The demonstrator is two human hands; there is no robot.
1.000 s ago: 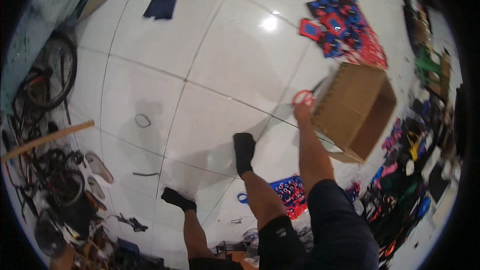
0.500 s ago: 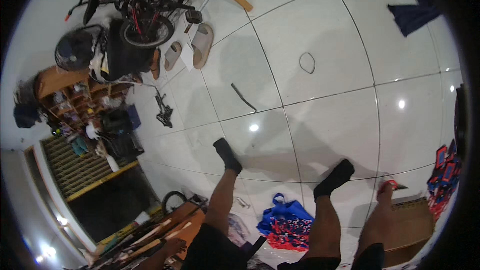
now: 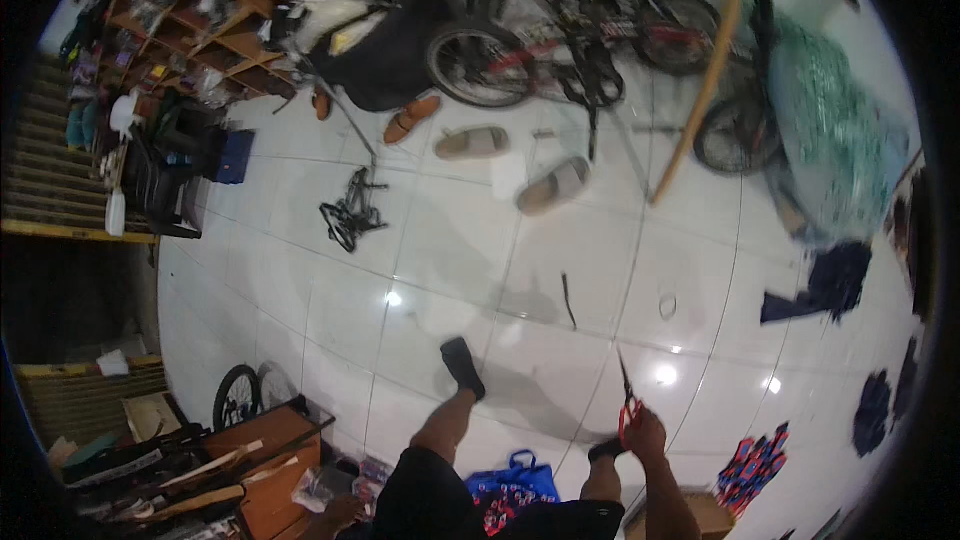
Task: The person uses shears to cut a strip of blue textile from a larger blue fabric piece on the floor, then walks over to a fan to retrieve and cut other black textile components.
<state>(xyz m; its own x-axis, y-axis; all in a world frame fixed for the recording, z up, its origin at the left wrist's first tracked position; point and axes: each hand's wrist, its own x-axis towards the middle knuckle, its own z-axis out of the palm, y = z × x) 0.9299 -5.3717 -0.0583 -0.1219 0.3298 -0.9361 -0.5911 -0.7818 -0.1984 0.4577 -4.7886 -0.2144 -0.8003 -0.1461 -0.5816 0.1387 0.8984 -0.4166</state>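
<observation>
A pair of scissors with red handles (image 3: 630, 422) is gripped in my right hand (image 3: 647, 432), its dark blades pointing away from me over the tiled floor. That hand is in front of my right foot, above a cardboard box (image 3: 700, 514). My left hand (image 3: 347, 508) hangs low beside a clear plastic bag (image 3: 318, 486) and a brown wooden table (image 3: 268, 492); its fingers are too blurred to read. Between my legs lies a blue bag (image 3: 538, 483) with red and blue patterned cloth (image 3: 497, 506) on it.
Small bicycles (image 3: 560, 50), a long wooden pole (image 3: 705, 90) and a plastic-wrapped bundle (image 3: 835, 130) stand across the far side. Slippers (image 3: 553, 187), a dark strip (image 3: 568, 300), a folded metal stand (image 3: 352, 212) and dark cloth (image 3: 825, 280) lie on the floor. Shelves (image 3: 190, 20) rise at far left.
The view has swung to the left and farther out. My right hand has lifted with the scissors, which now point forward. My left hand stays low by the wooden table.
</observation>
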